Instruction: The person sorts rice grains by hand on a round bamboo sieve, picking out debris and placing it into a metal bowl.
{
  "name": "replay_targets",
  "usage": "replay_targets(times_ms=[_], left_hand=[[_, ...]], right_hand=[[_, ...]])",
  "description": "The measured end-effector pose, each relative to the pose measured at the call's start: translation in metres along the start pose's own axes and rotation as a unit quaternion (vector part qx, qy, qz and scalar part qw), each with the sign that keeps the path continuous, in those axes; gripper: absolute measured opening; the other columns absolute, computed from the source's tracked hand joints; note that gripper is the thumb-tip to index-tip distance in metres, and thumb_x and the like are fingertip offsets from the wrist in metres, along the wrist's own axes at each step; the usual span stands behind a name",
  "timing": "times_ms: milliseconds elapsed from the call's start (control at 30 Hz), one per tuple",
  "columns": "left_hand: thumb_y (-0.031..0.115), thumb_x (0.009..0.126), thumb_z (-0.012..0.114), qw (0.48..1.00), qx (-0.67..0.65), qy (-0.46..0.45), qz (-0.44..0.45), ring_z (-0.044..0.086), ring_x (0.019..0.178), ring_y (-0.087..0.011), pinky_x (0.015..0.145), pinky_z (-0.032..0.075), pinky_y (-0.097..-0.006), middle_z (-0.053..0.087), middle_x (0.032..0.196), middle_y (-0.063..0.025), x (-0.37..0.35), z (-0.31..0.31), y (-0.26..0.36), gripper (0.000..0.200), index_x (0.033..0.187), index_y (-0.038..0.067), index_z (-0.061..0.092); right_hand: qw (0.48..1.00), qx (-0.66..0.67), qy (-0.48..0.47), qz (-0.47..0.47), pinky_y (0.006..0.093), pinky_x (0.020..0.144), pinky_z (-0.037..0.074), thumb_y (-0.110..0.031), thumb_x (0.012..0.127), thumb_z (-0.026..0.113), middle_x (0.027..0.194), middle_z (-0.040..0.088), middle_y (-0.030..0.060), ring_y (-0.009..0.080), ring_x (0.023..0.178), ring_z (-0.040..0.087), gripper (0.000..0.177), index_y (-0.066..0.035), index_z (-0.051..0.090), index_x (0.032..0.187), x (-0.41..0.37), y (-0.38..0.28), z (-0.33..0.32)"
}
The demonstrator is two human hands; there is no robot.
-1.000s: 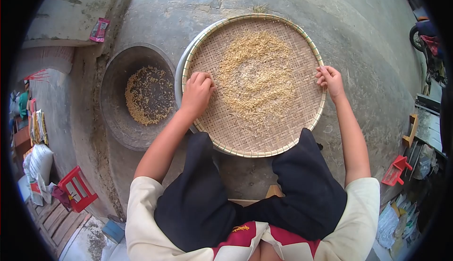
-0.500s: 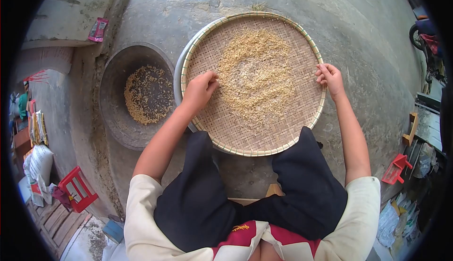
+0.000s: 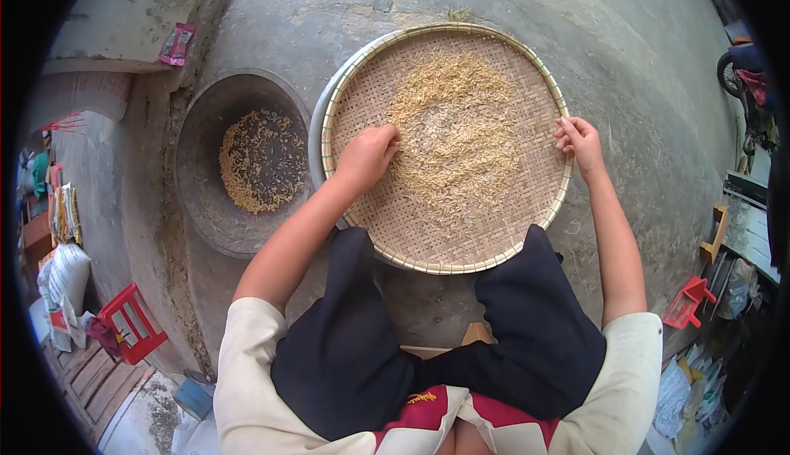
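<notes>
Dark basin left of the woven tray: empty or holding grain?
Holding some: a thin patch of grain lies on the bottom of the basin; its walls are bare.

The round woven bamboo tray (image 3: 428, 241) looks matt and ribbed, its husked golden grain (image 3: 453, 130) dry; the grey concrete floor (image 3: 625, 60) is rough, the dark metal basin (image 3: 210, 216) dull.

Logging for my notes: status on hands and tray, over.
Left hand touching rice grains on woven tray. Right hand grips tray's right rim. Dark basin of grain beside tray.
</notes>
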State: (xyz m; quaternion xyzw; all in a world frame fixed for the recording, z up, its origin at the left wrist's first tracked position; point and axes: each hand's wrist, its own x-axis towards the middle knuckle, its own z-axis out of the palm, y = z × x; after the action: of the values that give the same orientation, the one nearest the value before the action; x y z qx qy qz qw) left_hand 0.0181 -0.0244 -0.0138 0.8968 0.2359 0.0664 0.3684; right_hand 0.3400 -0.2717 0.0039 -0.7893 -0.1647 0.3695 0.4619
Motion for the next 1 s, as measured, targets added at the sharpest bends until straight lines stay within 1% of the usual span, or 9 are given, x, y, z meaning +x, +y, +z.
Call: replay_targets(times_ms=[167, 300, 433, 533, 600, 667, 733, 800, 1000], left_hand=[[0.006, 0.078, 0.062, 1.000, 0.014, -0.015, 0.015, 0.058, 0.079, -0.0315, 0.069, 0.047, -0.0391, 0.059, 0.078, -0.0131, -0.001, -0.017, 0.004, 0.012, 0.085, 0.002, 0.053], [0.003, 0.078, 0.064, 0.983, -0.114, 0.096, -0.109, 0.063, 0.074, -0.0229, 0.064, 0.050, -0.0324, 0.062, 0.079, -0.0126, -0.021, -0.057, 0.003, 0.013, 0.085, 0.000, 0.053], [0.000, 0.080, 0.061, 0.957, -0.107, 0.181, -0.198, 0.064, 0.074, -0.0164, 0.064, 0.050, -0.0278, 0.063, 0.081, -0.0104, -0.058, -0.106, -0.030, 0.007, 0.087, 0.000, 0.059], [-0.001, 0.073, 0.065, 0.956, 0.083, 0.156, -0.233, 0.062, 0.087, -0.0240, 0.075, 0.049, -0.0317, 0.063, 0.091, -0.0122, -0.077, -0.137, -0.045, 0.019, 0.092, 0.001, 0.062], [0.004, 0.072, 0.068, 0.912, 0.267, 0.031, -0.311, 0.058, 0.097, -0.0267, 0.083, 0.047, -0.0364, 0.062, 0.100, -0.0129, -0.082, -0.145, -0.049, 0.026, 0.097, 0.003, 0.064], [0.008, 0.072, 0.069, 0.927, 0.229, 0.052, -0.292, 0.055, 0.103, -0.0278, 0.088, 0.044, -0.0387, 0.061, 0.106, -0.0125, -0.073, -0.135, -0.048, 0.029, 0.101, 0.006, 0.065], [0.010, 0.072, 0.070, 0.959, 0.197, 0.166, -0.117, 0.053, 0.108, -0.0306, 0.090, 0.043, -0.0389, 0.060, 0.108, -0.0125, -0.056, -0.115, -0.042, 0.024, 0.095, 0.006, 0.065], [0.013, 0.072, 0.070, 0.975, 0.173, 0.139, -0.018, 0.047, 0.116, -0.0327, 0.095, 0.039, -0.0416, 0.059, 0.111, -0.0118, -0.031, -0.088, -0.015, 0.018, 0.087, 0.006, 0.065], [0.016, 0.074, 0.069, 0.986, 0.158, 0.045, -0.010, 0.030, 0.131, -0.0314, 0.106, 0.024, -0.0503, 0.049, 0.126, -0.0097, -0.007, -0.033, 0.000, 0.012, 0.075, 0.008, 0.060]], right_hand=[[1.000, 0.001, 0.000, -0.002, 0.0167, 0.050, 0.043, -0.027, 0.088, 0.059, 0.076, 0.063, 0.0031, 0.0060, 0.057, 0.057, 0.027, -0.002, 0.063, 0.096, -0.002, -0.001, 0.001], [1.000, 0.001, 0.009, -0.002, 0.0166, 0.050, 0.042, -0.026, 0.088, 0.059, 0.076, 0.063, 0.0032, 0.0061, 0.056, 0.057, 0.026, -0.002, 0.063, 0.096, -0.002, -0.005, 0.003], [1.000, 0.008, 0.014, 0.004, 0.0163, 0.050, 0.042, -0.025, 0.088, 0.060, 0.075, 0.063, 0.0029, 0.0058, 0.056, 0.057, 0.025, -0.002, 0.063, 0.096, -0.003, -0.004, 0.003], [1.000, 0.011, 0.013, 0.003, 0.0164, 0.050, 0.042, -0.025, 0.088, 0.060, 0.075, 0.063, 0.0026, 0.0057, 0.056, 0.056, 0.025, -0.002, 0.063, 0.096, -0.002, -0.002, 0.003], [1.000, 0.009, 0.013, 0.000, 0.0164, 0.050, 0.042, -0.025, 0.088, 0.059, 0.075, 0.062, 0.0025, 0.0056, 0.056, 0.056, 0.025, -0.002, 0.063, 0.096, -0.001, -0.003, 0.004], [1.000, 0.001, 0.016, 0.010, 0.0164, 0.050, 0.042, -0.024, 0.088, 0.059, 0.075, 0.062, 0.0024, 0.0056, 0.056, 0.056, 0.024, -0.002, 0.063, 0.097, -0.002, -0.004, 0.004], [1.000, 0.002, 0.015, 0.008, 0.0164, 0.050, 0.042, -0.024, 0.088, 0.059, 0.075, 0.062, 0.0025, 0.0057, 0.056, 0.056, 0.024, -0.002, 0.063, 0.097, -0.001, -0.002, 0.001], [1.000, 0.004, 0.008, 0.006, 0.0164, 0.050, 0.042, -0.024, 0.088, 0.059, 0.076, 0.062, 0.0026, 0.0057, 0.056, 0.056, 0.024, -0.002, 0.063, 0.097, 0.000, 0.001, 0.003], [1.000, 0.000, 0.011, 0.005, 0.0157, 0.050, 0.042, -0.023, 0.088, 0.058, 0.076, 0.062, 0.0031, 0.0056, 0.056, 0.056, 0.024, -0.002, 0.063, 0.097, 0.000, 0.000, 0.001]])
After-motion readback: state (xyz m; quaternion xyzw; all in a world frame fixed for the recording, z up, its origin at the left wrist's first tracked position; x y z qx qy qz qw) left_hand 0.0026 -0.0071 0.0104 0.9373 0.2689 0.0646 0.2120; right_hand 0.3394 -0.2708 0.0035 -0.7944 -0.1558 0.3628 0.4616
